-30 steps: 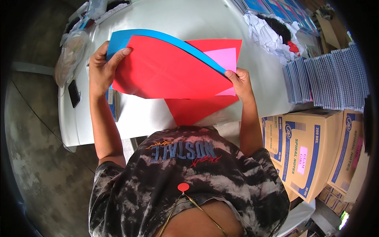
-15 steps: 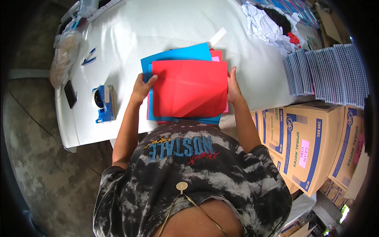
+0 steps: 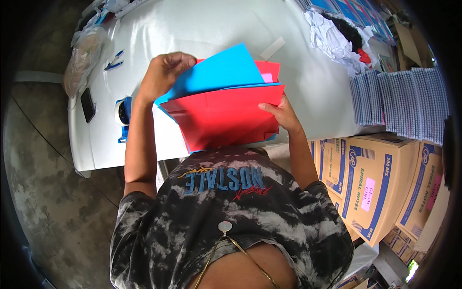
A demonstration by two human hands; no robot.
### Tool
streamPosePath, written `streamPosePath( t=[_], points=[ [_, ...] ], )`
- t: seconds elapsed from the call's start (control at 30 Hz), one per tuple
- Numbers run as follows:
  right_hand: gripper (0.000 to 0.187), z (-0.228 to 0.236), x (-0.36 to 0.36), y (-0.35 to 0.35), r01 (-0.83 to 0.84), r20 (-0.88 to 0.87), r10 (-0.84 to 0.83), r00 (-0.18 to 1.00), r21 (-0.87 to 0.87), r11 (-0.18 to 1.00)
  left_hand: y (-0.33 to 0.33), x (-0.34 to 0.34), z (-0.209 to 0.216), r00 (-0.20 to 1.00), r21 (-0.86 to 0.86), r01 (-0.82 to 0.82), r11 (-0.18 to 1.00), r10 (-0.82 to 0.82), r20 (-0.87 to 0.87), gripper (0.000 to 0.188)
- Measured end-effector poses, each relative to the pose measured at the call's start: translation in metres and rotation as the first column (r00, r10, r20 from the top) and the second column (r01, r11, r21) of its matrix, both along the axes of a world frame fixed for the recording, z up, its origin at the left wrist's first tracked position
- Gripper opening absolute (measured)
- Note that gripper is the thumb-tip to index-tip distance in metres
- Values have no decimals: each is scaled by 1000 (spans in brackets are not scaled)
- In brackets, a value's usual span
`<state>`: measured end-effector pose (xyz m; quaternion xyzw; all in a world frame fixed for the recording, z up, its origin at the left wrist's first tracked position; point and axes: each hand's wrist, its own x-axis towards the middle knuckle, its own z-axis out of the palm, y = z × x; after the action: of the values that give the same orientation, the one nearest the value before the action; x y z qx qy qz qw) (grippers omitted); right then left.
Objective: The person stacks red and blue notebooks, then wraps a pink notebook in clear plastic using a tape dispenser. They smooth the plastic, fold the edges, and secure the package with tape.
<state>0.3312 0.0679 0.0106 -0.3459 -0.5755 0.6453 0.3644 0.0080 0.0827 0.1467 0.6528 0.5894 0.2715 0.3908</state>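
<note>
A red card sheet (image 3: 226, 120) faces me at the table's near edge, tilted up along its far side and slightly bent. My right hand (image 3: 285, 114) grips its right edge, thumb on the front and fingers behind. Behind it, a blue card sheet (image 3: 221, 67) sticks out at a slant. The fingers of my left hand (image 3: 166, 74) are closed at the blue sheet's far left edge, fingertips partly hidden. More red and blue layers show around these two, and a small pink piece (image 3: 267, 77) peeks out at the right.
A white strip (image 3: 273, 49) lies beyond the sheets on the white-covered table (image 3: 322, 106). At left are a blue tape dispenser (image 3: 123, 118), a phone (image 3: 87, 105) and blue-handled snips (image 3: 114, 61). Stacked spiral notebooks (image 3: 409, 103) and cardboard boxes (image 3: 370, 183) stand at right.
My left hand has moved from the stack's left side up to the blue sheet's far edge. The red sheet has tilted up, and my right thumb has come over its front.
</note>
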Motion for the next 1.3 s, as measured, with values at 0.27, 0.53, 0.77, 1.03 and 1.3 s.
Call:
streamPosePath(
  t=[0.27, 0.53, 0.77, 1.03, 1.3],
  points=[
    [20, -27, 8, -15, 140, -102, -176, 979, -287, 948, 9, -51, -66, 532, -29, -636, 771, 466, 707, 25],
    [25, -45, 16, -19, 180, -130, -254, 959, -411, 894, -49, -94, -140, 862, -342, -452, 824, 502, 69, 35],
    [27, -34, 0, -14, 128, -305, -332, 893, -535, 835, -69, -38, -118, 550, -619, -143, 773, 582, 600, 56],
    [25, -15, -9, -10, 280, 58, -275, 960, -113, 953, -85, -5, -106, 854, -380, -221, 898, 366, 369, 35],
    [73, 80, 10, 40, 385, -486, -289, 825, 109, 917, -79, 13, -19, 845, 341, -332, 880, 116, 522, 17]
  ],
)
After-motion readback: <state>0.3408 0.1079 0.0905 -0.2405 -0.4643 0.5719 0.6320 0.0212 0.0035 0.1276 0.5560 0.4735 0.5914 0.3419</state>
